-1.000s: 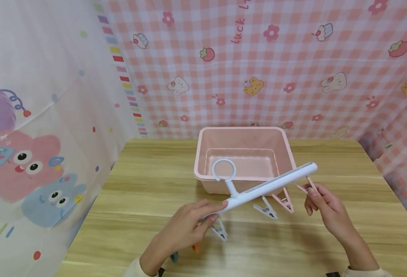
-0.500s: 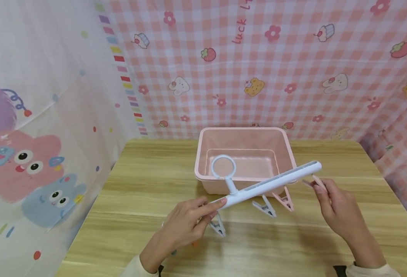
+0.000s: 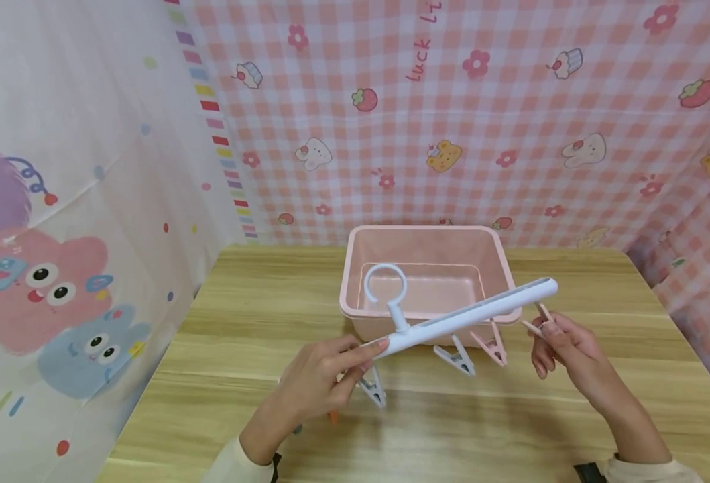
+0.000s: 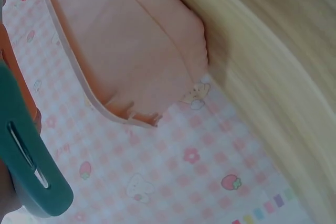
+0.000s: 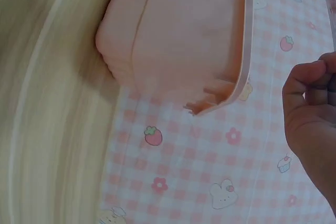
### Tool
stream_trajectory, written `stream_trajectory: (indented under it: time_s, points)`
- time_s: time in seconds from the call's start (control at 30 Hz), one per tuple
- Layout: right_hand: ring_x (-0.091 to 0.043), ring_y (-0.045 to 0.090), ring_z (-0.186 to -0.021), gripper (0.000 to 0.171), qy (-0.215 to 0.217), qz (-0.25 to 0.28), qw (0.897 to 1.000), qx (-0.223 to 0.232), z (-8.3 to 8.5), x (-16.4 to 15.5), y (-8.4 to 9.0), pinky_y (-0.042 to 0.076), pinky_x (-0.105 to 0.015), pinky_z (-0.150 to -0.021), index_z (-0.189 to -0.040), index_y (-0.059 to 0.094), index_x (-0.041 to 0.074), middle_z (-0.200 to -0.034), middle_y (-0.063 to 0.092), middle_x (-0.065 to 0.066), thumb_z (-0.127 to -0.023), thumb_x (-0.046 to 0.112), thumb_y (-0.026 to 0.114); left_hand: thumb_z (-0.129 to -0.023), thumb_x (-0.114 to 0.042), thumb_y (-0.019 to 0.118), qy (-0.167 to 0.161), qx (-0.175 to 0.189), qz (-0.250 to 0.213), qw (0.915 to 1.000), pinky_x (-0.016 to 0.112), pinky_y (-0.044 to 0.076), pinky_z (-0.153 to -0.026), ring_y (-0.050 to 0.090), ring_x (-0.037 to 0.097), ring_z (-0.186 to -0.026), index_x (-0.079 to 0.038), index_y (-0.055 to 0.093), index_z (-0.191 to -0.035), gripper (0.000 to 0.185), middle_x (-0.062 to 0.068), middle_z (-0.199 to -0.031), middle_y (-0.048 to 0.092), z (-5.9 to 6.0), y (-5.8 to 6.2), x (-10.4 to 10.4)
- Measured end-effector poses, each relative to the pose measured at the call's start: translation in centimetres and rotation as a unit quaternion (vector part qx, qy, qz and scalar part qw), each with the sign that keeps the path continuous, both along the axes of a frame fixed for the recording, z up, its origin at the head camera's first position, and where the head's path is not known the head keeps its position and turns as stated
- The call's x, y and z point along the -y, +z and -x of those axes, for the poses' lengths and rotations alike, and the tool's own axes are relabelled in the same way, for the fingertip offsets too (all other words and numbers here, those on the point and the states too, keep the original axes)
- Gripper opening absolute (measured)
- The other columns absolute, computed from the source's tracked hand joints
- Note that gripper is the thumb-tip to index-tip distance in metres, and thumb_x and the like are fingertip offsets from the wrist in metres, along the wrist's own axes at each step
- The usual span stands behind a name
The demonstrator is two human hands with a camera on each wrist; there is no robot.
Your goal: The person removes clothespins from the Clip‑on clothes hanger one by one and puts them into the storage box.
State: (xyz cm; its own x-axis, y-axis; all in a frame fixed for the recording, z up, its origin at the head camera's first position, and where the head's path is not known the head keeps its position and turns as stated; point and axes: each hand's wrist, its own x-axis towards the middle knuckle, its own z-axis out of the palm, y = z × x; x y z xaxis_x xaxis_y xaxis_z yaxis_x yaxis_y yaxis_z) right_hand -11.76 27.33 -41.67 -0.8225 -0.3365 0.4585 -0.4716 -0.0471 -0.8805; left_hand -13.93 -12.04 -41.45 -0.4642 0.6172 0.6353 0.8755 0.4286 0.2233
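My left hand (image 3: 368, 355) grips the left end of a white hanger bar (image 3: 475, 315) with a ring hook (image 3: 385, 287), held tilted over the table in front of the pink bin (image 3: 427, 231). Two grey clips (image 3: 454, 357) and a pink clip (image 3: 491, 346) dangle under the bar. At the bar's right end my right hand (image 3: 544, 329) pinches another pink clip (image 3: 538, 316). A teal clip (image 4: 31, 166) hangs close to the left wrist camera. The right wrist view has my curled fingers (image 5: 310, 103) beside the bin (image 5: 184, 35).
The wooden table (image 3: 258, 315) is bounded by pink checked cloth (image 3: 511, 134) behind and to the right, and a cartoon-print sheet (image 3: 59, 235) to the left. The bin looks empty. Small orange and teal pieces (image 3: 332, 417) peek out under my left hand.
The hanger has shifted slightly up and to the left, and its ring hook has turned. My right hand stays pinching the end clip, drifting a little left.
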Motion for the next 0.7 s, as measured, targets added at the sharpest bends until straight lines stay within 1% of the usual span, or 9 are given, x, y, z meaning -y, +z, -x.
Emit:
stream_trajectory:
  time_s: [0.07, 0.13, 0.23, 0.33, 0.43, 0.5, 0.57, 0.63, 0.7]
  points:
    - [-0.017, 0.049, -0.057, 0.035, -0.02, -0.015, 1.0, -0.006, 0.0, -0.1, 0.2, 0.039, -0.033, -0.053, -0.111, 0.058, 0.006, -0.066, 0.044, -0.006, -0.106, -0.008, 0.027, -0.082, -0.001, 0.074, -0.001, -0.008, 0.001, 1.0, 0.004, 0.021, -0.051, 0.026, -0.005, -0.057, -0.018, 0.07, -0.131, 0.052, -0.007, -0.071, 0.058, 0.2, 0.2, 0.1]
    - [-0.015, 0.051, -0.057, 0.033, -0.058, -0.06, 0.996, -0.015, 0.0, -0.1, 0.4, 0.044, -0.025, -0.06, -0.109, 0.059, 0.008, -0.065, 0.046, -0.004, -0.105, -0.009, 0.031, -0.081, 0.001, 0.074, 0.0, -0.015, 0.006, 0.9999, 0.005, 0.022, -0.051, 0.028, -0.005, -0.057, -0.019, 0.07, -0.131, 0.054, -0.007, -0.071, 0.059, 0.4, 0.3, 0.2]
    - [-0.011, 0.052, -0.057, 0.029, -0.137, -0.145, 0.979, -0.045, -0.1, 0.0, 0.8, 0.045, -0.017, -0.065, -0.106, 0.061, 0.011, -0.064, 0.05, 0.002, -0.104, -0.008, 0.038, -0.08, 0.001, 0.073, 0.004, -0.023, 0.016, 0.9996, 0.005, 0.023, -0.051, 0.03, -0.005, -0.056, -0.02, 0.068, -0.133, 0.057, -0.007, -0.072, 0.059, 0.6, 0.4, 0.3]
    - [-0.003, 0.044, -0.053, 0.021, -0.215, -0.223, 0.946, -0.1, -0.1, 0.2, 1.1, 0.039, -0.015, -0.056, -0.099, 0.061, 0.012, -0.062, 0.05, 0.008, -0.103, -0.004, 0.047, -0.08, 0.0, 0.073, 0.008, -0.025, 0.024, 0.9994, 0.005, 0.025, -0.051, 0.033, -0.004, -0.055, -0.021, 0.068, -0.134, 0.058, -0.007, -0.072, 0.058, 0.7, 0.4, 0.4]
    - [0.003, 0.034, -0.052, 0.015, -0.283, -0.286, 0.896, -0.188, 0.1, 0.3, 1.2, 0.029, -0.017, -0.047, -0.093, 0.059, 0.006, -0.06, 0.045, 0.008, -0.105, 0.009, 0.051, -0.082, -0.001, 0.073, 0.009, -0.015, 0.027, 0.9995, 0.005, 0.024, -0.05, 0.032, -0.005, -0.055, -0.02, 0.067, -0.135, 0.057, -0.007, -0.072, 0.057, 0.8, 0.6, 0.6]
    - [0.005, 0.029, -0.052, 0.027, -0.32, -0.322, 0.859, -0.238, 0.1, 0.3, 1.3, 0.026, -0.017, -0.046, -0.094, 0.058, 0.001, -0.06, 0.042, 0.007, -0.108, 0.022, 0.047, -0.082, 0.001, 0.072, 0.011, -0.005, 0.027, 0.9996, 0.005, 0.024, -0.05, 0.03, -0.005, -0.056, -0.02, 0.067, -0.136, 0.058, -0.006, -0.072, 0.058, 0.8, 0.7, 0.7]
    - [0.003, 0.028, -0.053, 0.043, -0.342, -0.343, 0.83, -0.276, 0.2, 0.2, 1.3, 0.024, -0.018, -0.046, -0.094, 0.058, -0.004, -0.06, 0.04, 0.005, -0.109, 0.033, 0.041, -0.081, 0.002, 0.072, 0.012, -0.001, 0.027, 0.9996, 0.005, 0.023, -0.051, 0.03, -0.005, -0.056, -0.02, 0.067, -0.135, 0.058, -0.005, -0.072, 0.059, 0.8, 0.7, 0.7]
    - [0.001, 0.028, -0.052, 0.051, -0.354, -0.351, 0.817, -0.29, 0.2, 0.2, 1.3, 0.025, -0.019, -0.045, -0.094, 0.057, -0.005, -0.059, 0.04, 0.004, -0.11, 0.039, 0.037, -0.08, 0.002, 0.072, 0.011, -0.008, 0.028, 0.9995, 0.005, 0.024, -0.051, 0.031, -0.004, -0.056, -0.019, 0.067, -0.134, 0.058, -0.005, -0.072, 0.059, 0.8, 0.8, 0.7]
    - [0.002, 0.029, -0.053, 0.049, -0.355, -0.336, 0.824, -0.287, 0.2, 0.2, 1.2, 0.025, -0.019, -0.045, -0.094, 0.059, -0.005, -0.059, 0.041, 0.004, -0.11, 0.037, 0.039, -0.08, 0.002, 0.072, 0.009, -0.02, 0.029, 0.9993, 0.006, 0.024, -0.051, 0.033, -0.003, -0.055, -0.018, 0.068, -0.133, 0.057, -0.004, -0.072, 0.059, 0.8, 0.8, 0.7]
